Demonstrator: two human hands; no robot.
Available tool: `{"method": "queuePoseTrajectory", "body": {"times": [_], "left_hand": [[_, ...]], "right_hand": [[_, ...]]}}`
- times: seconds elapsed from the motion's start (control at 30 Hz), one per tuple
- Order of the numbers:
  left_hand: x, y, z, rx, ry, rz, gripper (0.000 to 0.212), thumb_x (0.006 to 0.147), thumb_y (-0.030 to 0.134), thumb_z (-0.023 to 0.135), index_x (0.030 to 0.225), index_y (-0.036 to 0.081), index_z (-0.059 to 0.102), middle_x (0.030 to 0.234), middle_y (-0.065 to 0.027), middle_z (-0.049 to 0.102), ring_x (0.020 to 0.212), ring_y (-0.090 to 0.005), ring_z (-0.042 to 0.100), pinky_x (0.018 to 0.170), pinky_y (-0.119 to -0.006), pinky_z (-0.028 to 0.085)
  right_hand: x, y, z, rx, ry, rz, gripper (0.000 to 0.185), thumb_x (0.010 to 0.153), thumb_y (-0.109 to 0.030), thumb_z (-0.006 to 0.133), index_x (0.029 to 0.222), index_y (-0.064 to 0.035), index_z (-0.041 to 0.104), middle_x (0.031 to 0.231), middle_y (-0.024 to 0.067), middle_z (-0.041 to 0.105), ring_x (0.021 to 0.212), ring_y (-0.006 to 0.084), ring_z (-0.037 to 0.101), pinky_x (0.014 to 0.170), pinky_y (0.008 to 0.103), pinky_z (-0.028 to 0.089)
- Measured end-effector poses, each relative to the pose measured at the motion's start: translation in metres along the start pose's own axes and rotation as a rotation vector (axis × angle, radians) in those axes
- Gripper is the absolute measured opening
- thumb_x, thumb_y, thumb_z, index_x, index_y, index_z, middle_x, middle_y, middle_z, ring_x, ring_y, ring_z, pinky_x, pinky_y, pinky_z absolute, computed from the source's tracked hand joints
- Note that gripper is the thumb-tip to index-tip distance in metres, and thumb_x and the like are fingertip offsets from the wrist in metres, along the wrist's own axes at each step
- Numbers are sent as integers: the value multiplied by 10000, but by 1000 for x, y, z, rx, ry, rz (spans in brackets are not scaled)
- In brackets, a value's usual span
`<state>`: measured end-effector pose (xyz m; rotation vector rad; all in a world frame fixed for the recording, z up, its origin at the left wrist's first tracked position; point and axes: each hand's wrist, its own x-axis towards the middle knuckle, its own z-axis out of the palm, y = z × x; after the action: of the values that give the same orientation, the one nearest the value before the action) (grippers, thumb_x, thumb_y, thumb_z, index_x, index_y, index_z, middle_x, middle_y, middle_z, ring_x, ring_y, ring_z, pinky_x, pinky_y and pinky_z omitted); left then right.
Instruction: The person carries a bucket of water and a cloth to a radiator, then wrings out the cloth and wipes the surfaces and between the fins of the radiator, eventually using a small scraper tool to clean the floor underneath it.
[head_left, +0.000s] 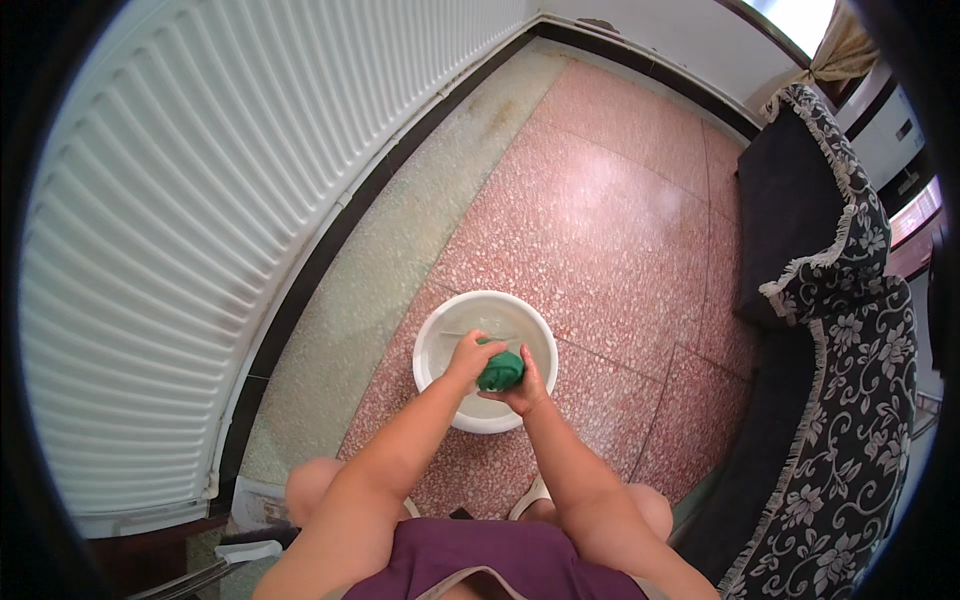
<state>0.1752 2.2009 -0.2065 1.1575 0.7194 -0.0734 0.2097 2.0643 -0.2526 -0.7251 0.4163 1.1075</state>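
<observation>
A bunched green cloth is squeezed between my two hands, above a round white basin that stands on the floor. My left hand grips the cloth's upper left side, fingers over its top. From the right and below, my right hand cups it, with the fingers pointing up along its side. Water appears to lie in the basin. My hands and forearms hide part of the basin's near side and bottom.
Pink terrazzo floor surrounds the basin, with a pale strip on the left. A ribbed white radiator lines the left wall. A dark sofa with a floral cover stands at right. A white-handled object is at lower left.
</observation>
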Motion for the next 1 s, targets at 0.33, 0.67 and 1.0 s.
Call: {"method": "queuePoseTrajectory", "body": {"times": [0.33, 0.67, 1.0], "left_hand": [[-72, 15, 38, 1218, 138, 873, 496, 762, 474, 642, 1200, 249, 583, 1247, -136, 478, 1099, -365, 444, 916, -498, 353], [-54, 11, 30, 1003, 109, 1151, 319, 767, 378, 664, 927, 112, 594, 1025, -95, 521, 978, -327, 491, 869, -442, 407], [-43, 22, 48, 1048, 141, 724, 221, 794, 268, 634, 842, 62, 572, 936, -122, 573, 934, -337, 559, 783, -443, 481]], "right_hand": [[-11, -11, 18, 193, -331, -80, 759, 821, -713, 416, 1283, -114, 466, 1286, 155, 503, 1190, 338, 478, 1024, 481, 376], [10, -14, 3, 253, -220, -75, 626, 870, -622, 408, 1220, -112, 502, 1192, 141, 548, 1090, 313, 541, 934, 467, 452], [27, 4, 1, 285, -106, -163, 550, 904, -569, 386, 1171, -106, 515, 1120, 129, 581, 1008, 308, 588, 851, 455, 512]]}}
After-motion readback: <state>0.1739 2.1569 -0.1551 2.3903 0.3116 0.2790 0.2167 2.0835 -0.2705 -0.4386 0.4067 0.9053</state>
